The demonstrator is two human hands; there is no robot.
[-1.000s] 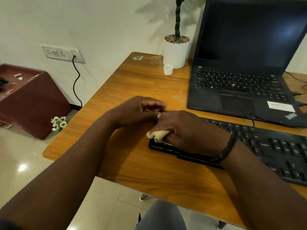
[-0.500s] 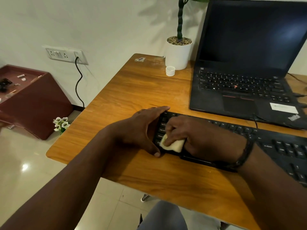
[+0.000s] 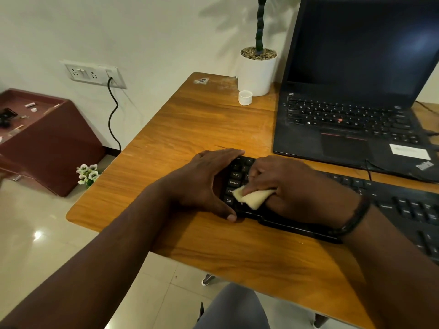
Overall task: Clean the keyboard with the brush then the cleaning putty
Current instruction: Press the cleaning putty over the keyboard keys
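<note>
Bench (image 3: pixel 190 129): wooden, carries all below.
Laptop (image 3: pixel 351 129): open, screen dark, behind the keyboard.
Keyboard (image 3: pixel 403 210): black, near edge; left end hidden by both hands.
Pot (image 3: pixel 256 72): white, with plant, beside laptop.
Left hand (image 3: pixel 204 184): fingers spread, bracing the keyboard's left end.
Right hand (image 3: pixel 292 186): fingers pinching putty.
Putty (image 3: pixel 251 197): pale, pressed on the left-end keys.
Cap (image 3: pixel 245 97): white, before the pot.
</note>
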